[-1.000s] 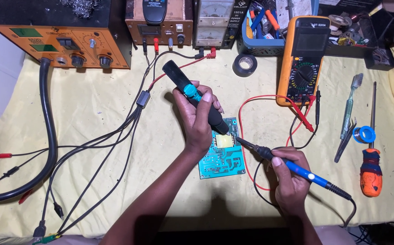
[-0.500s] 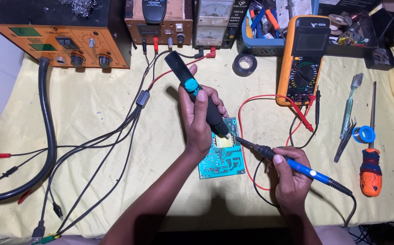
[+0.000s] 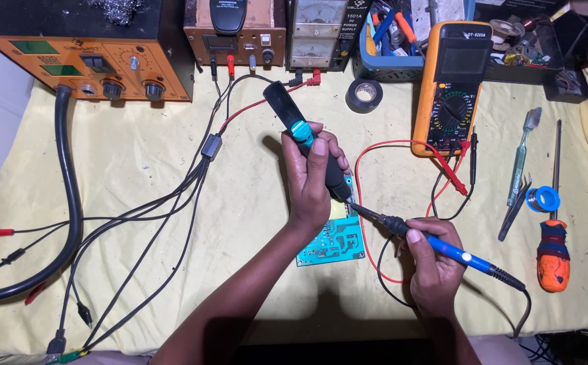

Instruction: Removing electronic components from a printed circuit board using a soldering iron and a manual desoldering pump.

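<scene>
Leaning over the bench (image 3: 138, 169), which is draped in a yellow cloth, the person works with both hands at a small green circuit board (image 3: 331, 245) lying near the middle, a little toward the near edge. The left hand (image 3: 314, 182) has its fingers clenched around a black pump tool with a teal band (image 3: 305, 143), held slanted so its upper end points far and left while its tip comes down at the board's far edge. The right hand (image 3: 436, 267) grips a soldering iron with a blue handle (image 3: 442, 245) like a pen; its dark tip reaches left and meets the board just beside the pump's tip (the two tips look almost touching, though I cannot tell for sure). The iron's black cord trails off to the right and near.

To the far right of the board stands an orange meter (image 3: 451, 88), with red and black leads looping down past the board. A roll of black tape (image 3: 364, 95) sits just left of the meter. Along the far edge, on the left, is an orange station box (image 3: 84, 51) with a thick black hose curving down the left side. On the right lie a toothbrush (image 3: 522, 157), tweezers (image 3: 514, 208) and an orange-handled screwdriver (image 3: 553, 253).
</scene>
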